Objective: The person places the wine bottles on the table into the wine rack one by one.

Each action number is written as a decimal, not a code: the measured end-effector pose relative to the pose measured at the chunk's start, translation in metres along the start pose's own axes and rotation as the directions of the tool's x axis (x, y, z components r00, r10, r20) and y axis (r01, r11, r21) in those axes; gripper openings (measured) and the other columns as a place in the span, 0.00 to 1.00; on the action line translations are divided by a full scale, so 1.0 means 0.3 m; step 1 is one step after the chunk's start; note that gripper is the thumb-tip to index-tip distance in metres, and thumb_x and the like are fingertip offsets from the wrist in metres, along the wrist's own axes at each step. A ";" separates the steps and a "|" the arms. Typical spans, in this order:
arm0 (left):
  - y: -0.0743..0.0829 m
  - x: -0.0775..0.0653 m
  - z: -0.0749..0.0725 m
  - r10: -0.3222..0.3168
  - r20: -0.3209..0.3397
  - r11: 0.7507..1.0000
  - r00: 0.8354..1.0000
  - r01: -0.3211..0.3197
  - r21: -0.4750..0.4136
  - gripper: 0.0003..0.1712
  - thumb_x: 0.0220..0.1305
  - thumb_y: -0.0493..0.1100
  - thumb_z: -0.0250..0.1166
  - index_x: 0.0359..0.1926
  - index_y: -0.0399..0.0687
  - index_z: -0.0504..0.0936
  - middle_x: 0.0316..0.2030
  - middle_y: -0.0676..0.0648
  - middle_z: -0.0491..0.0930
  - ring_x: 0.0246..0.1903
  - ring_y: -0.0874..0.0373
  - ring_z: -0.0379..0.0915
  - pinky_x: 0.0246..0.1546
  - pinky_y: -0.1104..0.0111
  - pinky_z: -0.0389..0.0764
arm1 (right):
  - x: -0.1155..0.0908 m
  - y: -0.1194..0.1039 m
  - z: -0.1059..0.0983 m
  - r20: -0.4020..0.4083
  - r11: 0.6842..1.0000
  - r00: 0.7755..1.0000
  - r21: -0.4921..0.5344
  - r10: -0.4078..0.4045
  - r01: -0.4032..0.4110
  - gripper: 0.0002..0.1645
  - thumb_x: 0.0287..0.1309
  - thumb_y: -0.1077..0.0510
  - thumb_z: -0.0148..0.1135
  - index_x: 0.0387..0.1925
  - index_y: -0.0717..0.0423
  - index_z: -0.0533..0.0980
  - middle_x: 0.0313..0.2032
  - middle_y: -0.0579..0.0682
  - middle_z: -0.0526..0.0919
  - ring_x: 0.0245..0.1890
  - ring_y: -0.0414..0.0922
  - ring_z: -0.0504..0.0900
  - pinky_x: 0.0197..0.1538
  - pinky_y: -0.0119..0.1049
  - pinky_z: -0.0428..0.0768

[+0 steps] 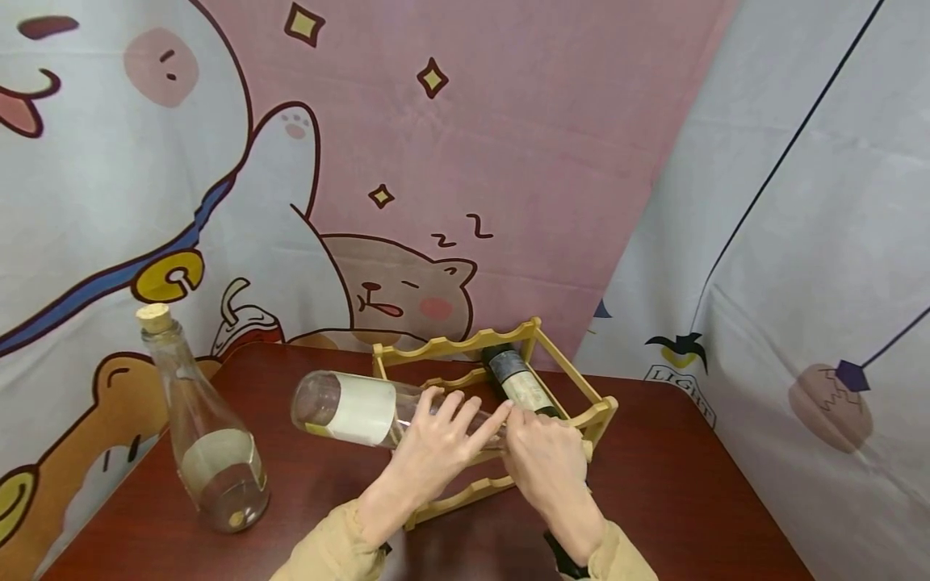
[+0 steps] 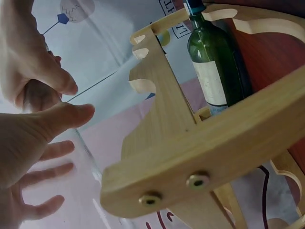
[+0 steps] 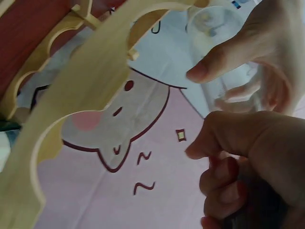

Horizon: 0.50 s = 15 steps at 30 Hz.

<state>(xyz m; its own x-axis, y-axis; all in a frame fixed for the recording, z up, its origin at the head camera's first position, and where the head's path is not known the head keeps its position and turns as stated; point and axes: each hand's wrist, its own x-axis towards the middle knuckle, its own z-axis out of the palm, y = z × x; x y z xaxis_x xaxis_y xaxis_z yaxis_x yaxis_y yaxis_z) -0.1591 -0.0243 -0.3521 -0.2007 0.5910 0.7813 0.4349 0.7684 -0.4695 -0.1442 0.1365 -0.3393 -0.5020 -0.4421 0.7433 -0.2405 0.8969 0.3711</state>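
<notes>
A clear glass bottle (image 1: pixel 363 410) with a white label lies roughly level above the wooden wine rack (image 1: pixel 599 413), its base toward the left. My left hand (image 1: pixel 436 448) holds it around the shoulder, thumb on one side and fingers on the other. Around the neck end curl the fingers of my right hand (image 1: pixel 545 460), hiding most of the neck. A dark green wine bottle (image 1: pixel 521 381) with a pale label rests in the rack, just beyond my right hand; the left wrist view shows this green bottle (image 2: pixel 209 76) behind a rack rail (image 2: pixel 200 152).
To the left, a second clear bottle (image 1: pixel 218 460) with a cork (image 1: pixel 154 317) stands upright on the reddish-brown table (image 1: pixel 676 484). Behind the table hangs a printed cloth (image 1: pixel 538 161) with cartoon animals. The rack's scalloped rails (image 3: pixel 57 119) cross the right wrist view.
</notes>
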 end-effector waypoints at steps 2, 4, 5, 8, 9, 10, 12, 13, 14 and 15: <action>0.005 0.007 -0.004 0.019 0.014 1.000 1.000 -0.019 0.001 0.24 0.67 0.37 0.41 0.56 0.62 0.74 0.37 0.52 0.80 0.39 0.55 0.74 0.39 0.58 0.76 | -0.010 0.011 0.004 -0.005 1.000 1.000 0.006 0.000 0.000 0.17 0.22 0.53 0.75 0.15 0.57 0.75 0.09 0.47 0.75 0.06 0.45 0.70 0.07 0.36 0.64; 0.009 0.015 -0.011 0.037 0.029 0.999 0.999 -0.037 0.002 0.25 0.68 0.36 0.39 0.57 0.63 0.73 0.41 0.53 0.80 0.43 0.55 0.74 0.40 0.57 0.77 | -0.018 0.023 0.006 -0.023 1.000 1.000 0.015 0.002 -0.002 0.19 0.19 0.52 0.76 0.16 0.57 0.77 0.09 0.47 0.75 0.07 0.45 0.71 0.07 0.37 0.65; 0.009 0.017 -0.016 0.045 0.039 0.999 0.998 -0.045 0.003 0.25 0.69 0.37 0.38 0.58 0.63 0.72 0.43 0.53 0.80 0.45 0.55 0.74 0.41 0.57 0.77 | -0.021 0.030 0.006 -0.032 1.000 0.999 0.024 0.004 -0.003 0.19 0.18 0.52 0.76 0.16 0.57 0.77 0.09 0.47 0.75 0.07 0.46 0.71 0.07 0.37 0.65; 0.002 0.016 -0.037 0.047 0.076 0.999 0.996 -0.047 -0.008 0.24 0.67 0.38 0.44 0.59 0.65 0.70 0.46 0.52 0.79 0.49 0.53 0.73 0.43 0.55 0.76 | -0.030 0.056 0.004 -0.053 0.999 0.999 0.043 0.012 -0.009 0.16 0.20 0.56 0.73 0.13 0.56 0.73 0.08 0.48 0.74 0.06 0.47 0.70 0.07 0.38 0.63; -0.003 0.012 -0.044 0.043 0.090 0.999 0.995 -0.042 -0.017 0.25 0.64 0.39 0.49 0.60 0.65 0.69 0.48 0.51 0.79 0.50 0.53 0.73 0.44 0.54 0.76 | -0.034 0.067 0.002 -0.059 0.999 0.998 0.048 0.013 -0.011 0.14 0.22 0.58 0.70 0.13 0.57 0.71 0.07 0.48 0.73 0.06 0.48 0.70 0.07 0.37 0.62; -0.009 0.007 -0.051 0.037 0.104 0.999 0.994 -0.035 -0.027 0.27 0.61 0.40 0.55 0.60 0.65 0.68 0.49 0.51 0.78 0.51 0.52 0.72 0.45 0.53 0.75 | -0.038 0.079 0.001 -0.060 0.998 0.998 0.053 0.019 -0.016 0.14 0.23 0.59 0.68 0.12 0.56 0.69 0.07 0.49 0.73 0.05 0.48 0.69 0.07 0.37 0.61; -0.022 -0.004 -0.062 0.022 0.133 0.999 0.991 -0.017 -0.040 0.33 0.53 0.44 0.64 0.61 0.65 0.67 0.52 0.50 0.77 0.53 0.51 0.70 0.47 0.51 0.74 | -0.047 0.105 -0.002 -0.063 0.998 0.998 0.059 0.030 -0.026 0.12 0.25 0.60 0.64 0.12 0.57 0.67 0.07 0.50 0.72 0.05 0.49 0.68 0.07 0.37 0.59; -0.029 -0.011 -0.066 0.018 0.143 0.999 0.990 -0.011 -0.047 0.37 0.48 0.46 0.69 0.61 0.65 0.67 0.54 0.50 0.76 0.54 0.50 0.69 0.48 0.50 0.73 | -0.053 0.117 -0.003 -0.066 0.997 0.997 0.065 0.037 -0.032 0.11 0.26 0.61 0.62 0.11 0.57 0.67 0.06 0.50 0.71 0.05 0.49 0.68 0.07 0.37 0.58; -0.035 -0.017 -0.069 0.015 0.146 0.999 0.989 -0.008 -0.050 0.40 0.45 0.48 0.71 0.62 0.65 0.67 0.55 0.49 0.75 0.55 0.50 0.69 0.48 0.49 0.72 | -0.059 0.130 -0.003 -0.069 0.997 0.997 0.069 0.042 -0.037 0.09 0.27 0.61 0.60 0.11 0.57 0.67 0.06 0.50 0.71 0.05 0.50 0.68 0.07 0.37 0.58; -0.042 -0.023 -0.070 0.011 0.147 0.999 0.989 -0.005 -0.043 0.42 0.42 0.50 0.73 0.62 0.65 0.66 0.56 0.49 0.74 0.56 0.50 0.68 0.49 0.48 0.72 | -0.065 0.142 -0.002 -0.072 0.997 0.996 0.073 0.046 -0.041 0.08 0.30 0.60 0.58 0.11 0.57 0.66 0.06 0.50 0.71 0.05 0.50 0.68 0.07 0.37 0.57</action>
<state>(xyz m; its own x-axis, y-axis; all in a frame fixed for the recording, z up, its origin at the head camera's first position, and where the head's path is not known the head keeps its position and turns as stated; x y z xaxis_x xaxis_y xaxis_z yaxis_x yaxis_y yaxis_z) -0.1447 -0.0432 -0.3429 -0.3229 0.6294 0.7068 0.4735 0.7540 -0.4552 -0.1441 0.1834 -0.3375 -0.4513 -0.4000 0.7977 -0.2799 0.9123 0.2991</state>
